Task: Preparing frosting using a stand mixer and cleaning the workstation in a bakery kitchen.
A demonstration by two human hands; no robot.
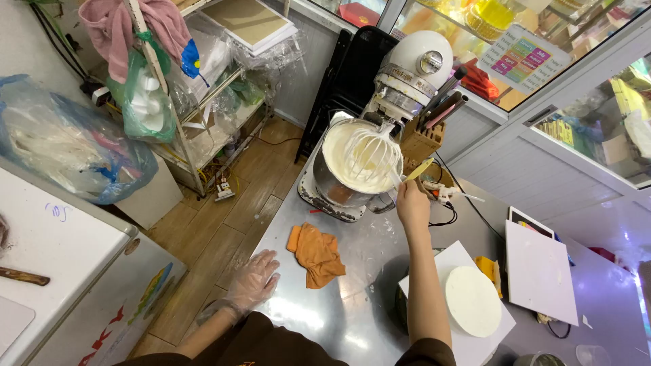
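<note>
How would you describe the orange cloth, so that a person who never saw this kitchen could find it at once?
Start at the white stand mixer at the far end of the steel table, with its bowl of pale cream. Come toward the person along the table: the cloth lies crumpled just before the mixer base, beyond the gloved left hand. It is the only orange, soft thing on the bare metal.

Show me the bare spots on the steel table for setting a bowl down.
The table is bare between the orange cloth and the white cake, under the right hand's forearm. A narrower strip lies by the left hand at the table's edge. It is crowded around the mixer bowl, knife block and cables.
</note>
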